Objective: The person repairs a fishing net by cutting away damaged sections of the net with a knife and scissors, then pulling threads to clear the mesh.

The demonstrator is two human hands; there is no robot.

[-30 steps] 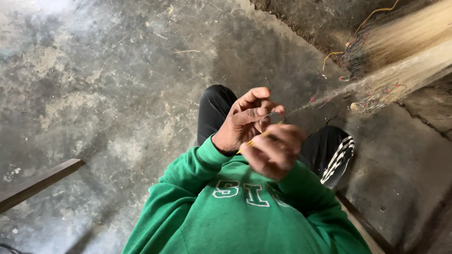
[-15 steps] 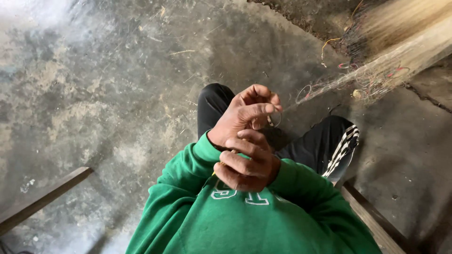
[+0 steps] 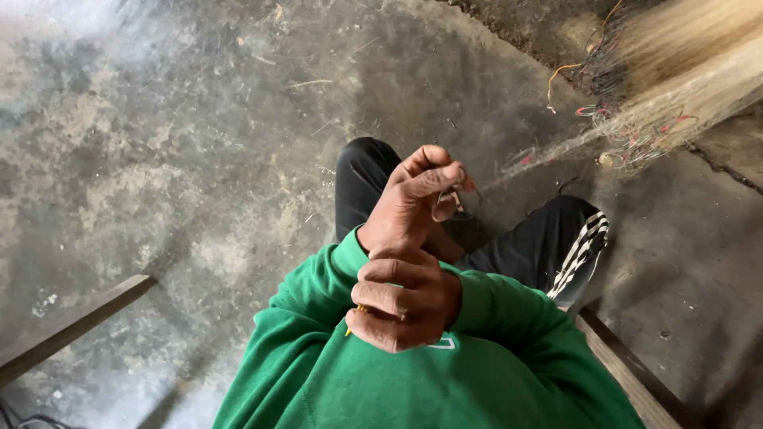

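My left hand [image 3: 415, 200] is raised over my knees, its fingertips pinched on the end of a thin pale net strand [image 3: 556, 147]. The strand stretches taut up to the right, to a bundle of fine netting [image 3: 668, 103] with red and dark threads in it. My right hand [image 3: 405, 300] is a closed fist just below the left, near my chest. A small yellow tip [image 3: 354, 316] sticks out of its lower side; what that thing is I cannot tell. I wear green sleeves and black trousers with white stripes [image 3: 579, 253].
Rough grey concrete floor [image 3: 183, 135] lies all around. A wooden bar [image 3: 71, 326] crosses the lower left and another wooden edge [image 3: 628, 373] runs at lower right. Loose wires and an orange cord [image 3: 556, 75] lie at upper right.
My right hand has drawn back from beside the left hand toward my chest. The left hand keeps its pinch on the strand.
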